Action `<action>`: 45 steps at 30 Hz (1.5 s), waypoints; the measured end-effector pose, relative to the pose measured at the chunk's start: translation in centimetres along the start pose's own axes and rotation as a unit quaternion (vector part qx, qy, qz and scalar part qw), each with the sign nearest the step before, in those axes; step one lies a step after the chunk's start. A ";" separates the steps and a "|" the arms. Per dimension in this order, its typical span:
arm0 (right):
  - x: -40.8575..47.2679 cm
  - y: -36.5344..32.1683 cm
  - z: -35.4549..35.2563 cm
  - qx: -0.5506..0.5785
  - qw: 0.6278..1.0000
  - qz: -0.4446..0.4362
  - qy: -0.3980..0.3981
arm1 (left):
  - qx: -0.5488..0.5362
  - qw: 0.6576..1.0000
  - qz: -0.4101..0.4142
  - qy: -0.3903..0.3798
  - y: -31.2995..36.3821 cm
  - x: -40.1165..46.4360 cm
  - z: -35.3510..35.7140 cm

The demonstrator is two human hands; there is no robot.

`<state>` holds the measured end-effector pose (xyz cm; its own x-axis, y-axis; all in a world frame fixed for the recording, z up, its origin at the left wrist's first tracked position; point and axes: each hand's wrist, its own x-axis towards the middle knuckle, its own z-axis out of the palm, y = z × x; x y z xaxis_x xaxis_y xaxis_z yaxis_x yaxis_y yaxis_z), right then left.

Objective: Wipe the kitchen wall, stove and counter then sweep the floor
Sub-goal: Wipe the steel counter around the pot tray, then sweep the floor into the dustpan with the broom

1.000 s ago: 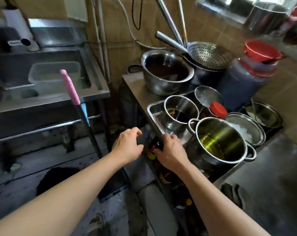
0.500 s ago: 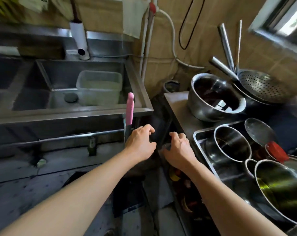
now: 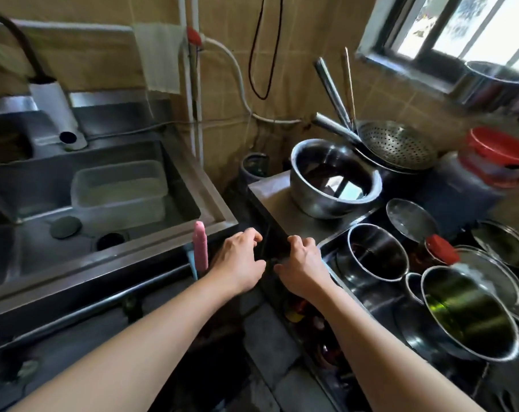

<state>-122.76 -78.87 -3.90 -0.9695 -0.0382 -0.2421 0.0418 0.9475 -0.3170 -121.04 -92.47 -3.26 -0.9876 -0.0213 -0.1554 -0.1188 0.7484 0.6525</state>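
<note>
With the tiled wall (image 3: 311, 84) across the top of the frame and the pot-crowded counter (image 3: 270, 197) at right not visibly wiped, most work seems left, while left hand (image 3: 237, 263) and right hand (image 3: 301, 267) at centre clutch something dark, unidentifiable.

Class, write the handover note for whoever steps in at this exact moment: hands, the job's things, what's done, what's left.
Left hand and right hand: fingers curled at the dark edge of the counter; what they grip, if anything, is too dark to tell.
Pink-handled tool leans by the sink.
White cloth hangs on the wall.
Pots still crowd the counter.
No wiping or sweeping shows as done; all is left.
</note>
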 end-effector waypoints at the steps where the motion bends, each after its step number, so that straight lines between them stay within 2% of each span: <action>1: 0.3 0.1 -0.1 0.003 1.000 0.004 0.000 | 0.002 1.000 0.006 0.001 0.3 0.4 -0.1; 13: 6.3 1.4 -0.5 0.051 0.999 -0.013 -0.008 | 0.045 0.999 -0.021 -0.009 1.5 6.0 0.9; 21: 6.0 2.3 -0.8 0.090 0.995 0.038 0.024 | 0.069 0.997 0.012 -0.038 2.1 7.7 1.9; 28: 0.3 2.2 0.6 0.116 0.978 0.151 0.082 | 0.088 0.984 0.112 -0.106 1.6 5.4 1.9; 34: -7.5 0.7 2.5 0.126 0.950 0.257 0.126 | 0.077 0.964 0.191 -0.167 0.0 0.8 1.2; 45: -16.2 -1.2 7.6 0.142 0.931 0.316 0.113 | 0.093 0.944 0.224 -0.224 -3.6 -7.2 2.1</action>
<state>-105.25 -81.83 -6.54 -0.7545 0.5966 -0.2735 0.6521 0.6343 -0.4151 -113.30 -93.63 -6.07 -0.7869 0.5766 -0.2197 0.3625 0.7202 0.5916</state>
